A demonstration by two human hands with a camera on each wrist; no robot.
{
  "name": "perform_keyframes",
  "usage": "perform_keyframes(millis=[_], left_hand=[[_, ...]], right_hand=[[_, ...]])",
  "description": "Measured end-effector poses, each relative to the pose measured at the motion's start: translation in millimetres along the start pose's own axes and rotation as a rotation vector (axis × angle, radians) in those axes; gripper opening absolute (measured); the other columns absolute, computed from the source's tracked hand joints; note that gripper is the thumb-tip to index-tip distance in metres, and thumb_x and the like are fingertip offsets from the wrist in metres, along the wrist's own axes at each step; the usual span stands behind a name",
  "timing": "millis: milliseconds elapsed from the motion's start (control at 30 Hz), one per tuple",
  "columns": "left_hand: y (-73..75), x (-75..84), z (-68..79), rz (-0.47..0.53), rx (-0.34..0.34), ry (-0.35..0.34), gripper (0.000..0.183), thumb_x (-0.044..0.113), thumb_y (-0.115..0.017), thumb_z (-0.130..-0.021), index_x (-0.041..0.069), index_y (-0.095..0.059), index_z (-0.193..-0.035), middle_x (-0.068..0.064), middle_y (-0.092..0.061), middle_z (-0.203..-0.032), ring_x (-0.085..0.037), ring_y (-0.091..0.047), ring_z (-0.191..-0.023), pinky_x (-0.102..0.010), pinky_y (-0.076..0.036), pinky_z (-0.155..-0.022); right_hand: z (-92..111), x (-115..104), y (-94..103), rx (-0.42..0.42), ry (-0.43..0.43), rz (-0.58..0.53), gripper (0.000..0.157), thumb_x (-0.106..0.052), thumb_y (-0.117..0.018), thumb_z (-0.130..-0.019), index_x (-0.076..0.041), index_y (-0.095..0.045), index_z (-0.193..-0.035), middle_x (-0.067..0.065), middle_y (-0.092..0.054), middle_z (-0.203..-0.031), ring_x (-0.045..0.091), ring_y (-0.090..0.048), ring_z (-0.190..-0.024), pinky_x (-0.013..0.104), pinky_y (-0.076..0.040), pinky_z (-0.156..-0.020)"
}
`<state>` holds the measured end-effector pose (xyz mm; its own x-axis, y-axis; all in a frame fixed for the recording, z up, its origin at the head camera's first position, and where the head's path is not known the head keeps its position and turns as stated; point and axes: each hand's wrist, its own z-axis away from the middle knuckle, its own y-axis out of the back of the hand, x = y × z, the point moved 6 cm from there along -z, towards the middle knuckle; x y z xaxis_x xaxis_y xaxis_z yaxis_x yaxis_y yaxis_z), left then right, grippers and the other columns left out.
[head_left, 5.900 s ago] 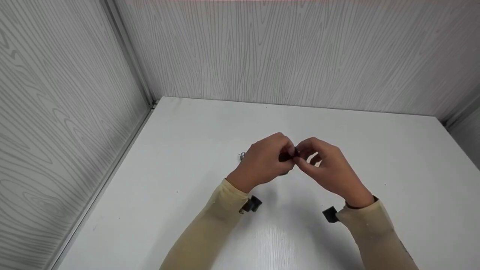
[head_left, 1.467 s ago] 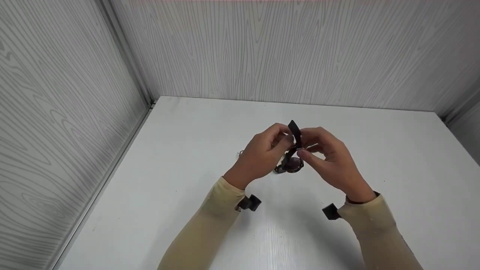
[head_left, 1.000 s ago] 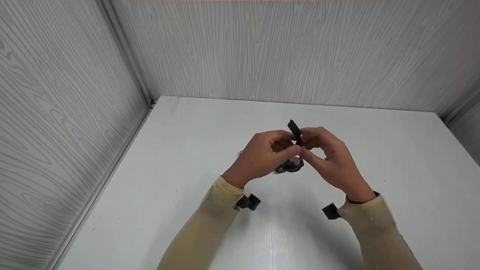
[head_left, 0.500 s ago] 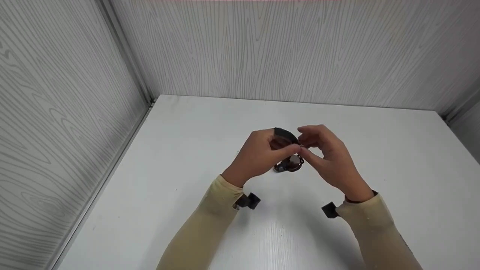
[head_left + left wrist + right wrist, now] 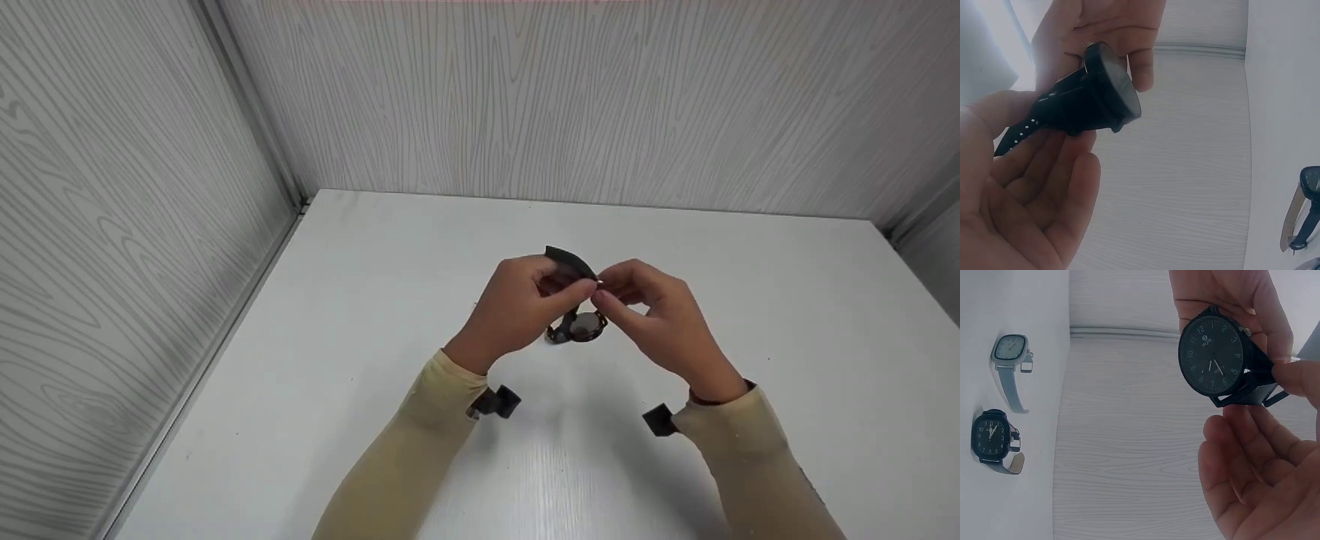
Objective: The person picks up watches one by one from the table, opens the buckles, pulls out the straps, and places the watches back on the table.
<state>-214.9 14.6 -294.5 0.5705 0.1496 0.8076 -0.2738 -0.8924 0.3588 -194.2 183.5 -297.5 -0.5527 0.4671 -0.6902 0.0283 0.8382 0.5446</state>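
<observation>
A black wristwatch [image 5: 1211, 355] with a round dial hangs from both hands above the table. In the head view its strap [image 5: 568, 260] arches over the fingers of the left hand [image 5: 519, 304], and the round case [image 5: 586, 326] shows below the fingertips. Thumb and fingers of the left hand pinch the strap; a row of holes in it shows in the left wrist view. The right hand [image 5: 651, 319] pinches the strap from the other side, where a small silver glint shows. Both thumb tips nearly meet there. In the right wrist view the dial is turned towards the camera.
On the white table [image 5: 420, 247] lie a pale square watch [image 5: 1010, 349] and a black square-faced watch [image 5: 991, 434], both hidden or barely visible beneath the hands in the head view. Wood-grain panels [image 5: 480, 105] enclose the back and sides.
The strap's free end stood upright earlier and now leans left over the left hand. The right index finger, lifted half a second ago, has come back down onto the strap.
</observation>
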Motion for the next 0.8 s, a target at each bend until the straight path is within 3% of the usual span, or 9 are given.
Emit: perform_keyframes(millis=[433,800], left_hand=[[-1.6,-2.2,-0.3,-0.032,-0.031,-0.005,0.024,0.031,-0.070,-0.100,0.009,-0.076,-0.106,0.004,-0.074,-0.096,-0.006,-0.068,-0.084,-0.026,-0.057,-0.077],[5.3,1.2,0.2,0.009,0.027,-0.040,0.019,0.024,-0.069,-0.101,0.009,-0.076,-0.109,0.001,-0.073,-0.094,-0.008,-0.066,-0.084,-0.030,-0.058,-0.078]], right_hand=[[1.2,-1.2,2.1,0.046,-0.011,0.010,0.011,-0.012,-0.071,-0.099,-0.005,-0.072,-0.107,-0.001,-0.072,-0.097,0.012,-0.066,-0.085,0.019,-0.052,-0.077],[0.4,-0.1,-0.8,0.003,-0.023,0.004,0.012,-0.010,-0.071,-0.098,-0.003,-0.071,-0.109,-0.002,-0.072,-0.097,0.012,-0.066,-0.090,0.022,-0.053,-0.082]])
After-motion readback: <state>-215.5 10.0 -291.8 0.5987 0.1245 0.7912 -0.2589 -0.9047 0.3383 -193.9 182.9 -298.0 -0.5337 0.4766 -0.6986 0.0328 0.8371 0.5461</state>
